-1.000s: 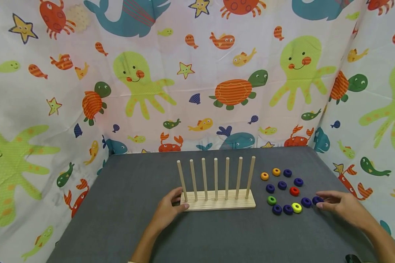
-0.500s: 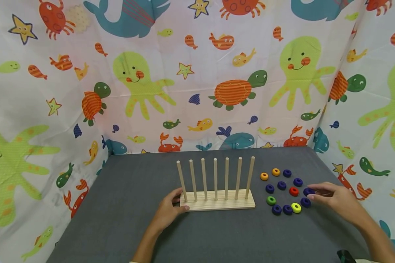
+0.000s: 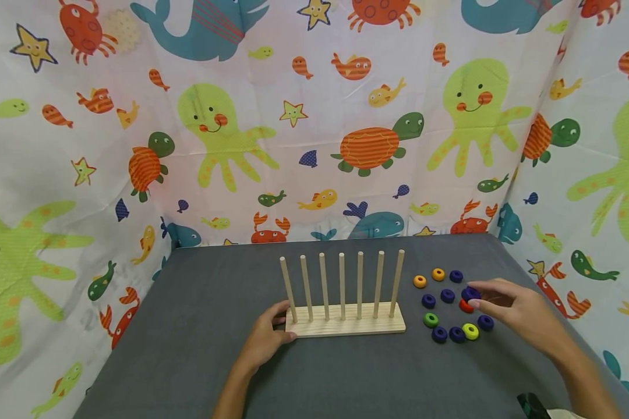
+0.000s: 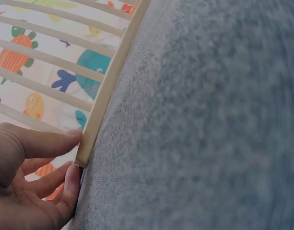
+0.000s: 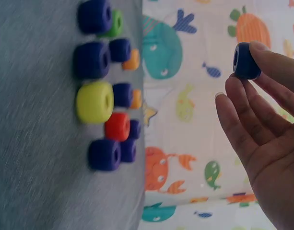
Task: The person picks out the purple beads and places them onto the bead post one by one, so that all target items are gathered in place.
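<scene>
A wooden peg stand [image 3: 345, 321], a pale flat base with several upright dowels, stands at the middle of the table. My left hand [image 3: 264, 336] grips its left end; in the left wrist view the thumb [image 4: 55, 143] and fingers meet at the base's corner. My right hand [image 3: 511, 302] pinches a dark blue bead [image 5: 246, 61] between thumb and finger, held up off the table. In the head view that bead overlaps a red bead [image 3: 466, 306]. More beads lie around: a yellow one [image 3: 470, 331], a green one [image 3: 430, 319], two orange ones [image 3: 419, 281] and several dark blue ones [image 3: 439, 334].
The loose beads lie on the grey tabletop [image 3: 215, 302], right of the peg stand. A curtain [image 3: 304, 174] printed with sea animals hangs behind the table and along both sides. A black object [image 3: 532, 404] shows by the right forearm at the bottom edge.
My right hand has carried the dark blue bead from the right edge of the bead group leftward and up, over the red bead. The left hand keeps its grip on the peg stand.
</scene>
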